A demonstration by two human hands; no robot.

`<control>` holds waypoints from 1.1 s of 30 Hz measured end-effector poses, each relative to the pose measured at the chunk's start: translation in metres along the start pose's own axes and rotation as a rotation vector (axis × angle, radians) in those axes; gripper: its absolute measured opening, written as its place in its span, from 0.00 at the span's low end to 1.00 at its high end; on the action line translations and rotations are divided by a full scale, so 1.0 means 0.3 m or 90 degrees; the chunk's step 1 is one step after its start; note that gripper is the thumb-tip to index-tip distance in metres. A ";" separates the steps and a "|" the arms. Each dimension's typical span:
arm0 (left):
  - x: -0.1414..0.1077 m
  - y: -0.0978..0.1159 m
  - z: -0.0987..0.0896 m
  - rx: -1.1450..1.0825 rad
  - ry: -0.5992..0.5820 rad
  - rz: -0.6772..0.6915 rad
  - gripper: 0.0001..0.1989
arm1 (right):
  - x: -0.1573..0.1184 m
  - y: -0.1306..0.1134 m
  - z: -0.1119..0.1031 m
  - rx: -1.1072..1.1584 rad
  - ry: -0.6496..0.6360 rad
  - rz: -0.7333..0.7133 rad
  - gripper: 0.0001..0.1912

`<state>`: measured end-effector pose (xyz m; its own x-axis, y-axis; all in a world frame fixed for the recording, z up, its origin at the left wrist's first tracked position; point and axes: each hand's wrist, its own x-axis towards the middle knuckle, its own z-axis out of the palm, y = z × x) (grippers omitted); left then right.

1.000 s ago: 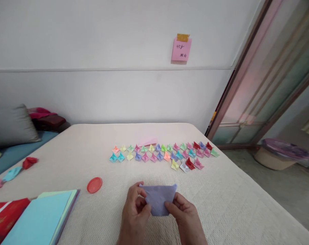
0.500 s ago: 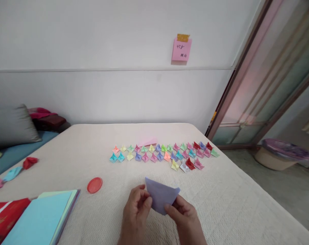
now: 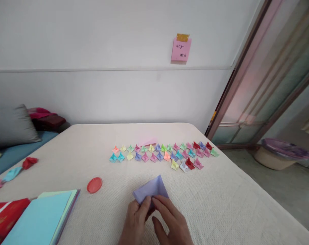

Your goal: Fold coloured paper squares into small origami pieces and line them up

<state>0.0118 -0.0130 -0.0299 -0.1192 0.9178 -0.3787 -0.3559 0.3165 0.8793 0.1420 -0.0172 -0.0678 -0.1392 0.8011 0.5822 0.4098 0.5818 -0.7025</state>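
Since the earlier frame, half a second ago, the purple paper has swung round and now tilts up to the right, with a fold standing away at its right side where it showed a flat face before. It is held up just above the cream tabletop, in front of the person. The left hand pinches it low at the near edge, thumb on top and the other fingers mostly hidden underneath. The right hand has shifted too: its forefinger reaches in to the paper beside the left thumb, while its own thumb stands well apart, so it seems to press or steer rather than grip.

Judging by this, the step in hand is part-way folding, with the sheet being spread into a pocket. Next, the move seems to call for the left fingers to keep their pinch while the right forefinger works along the layer and flattens a crease without tearing it. Finished-looking folded pieces lie in rows farther off, well apart from the hands; a red lid lies to the left.
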 end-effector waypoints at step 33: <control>0.022 0.063 -0.005 -0.035 -0.291 -0.023 0.15 | 0.108 -0.002 -0.082 0.475 0.067 0.564 0.11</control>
<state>0.0030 -0.0013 -0.0162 0.3107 0.9218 -0.2319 -0.4028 0.3487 0.8463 0.1595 0.0050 -0.0386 0.0204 0.9737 -0.2269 -0.3109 -0.2095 -0.9271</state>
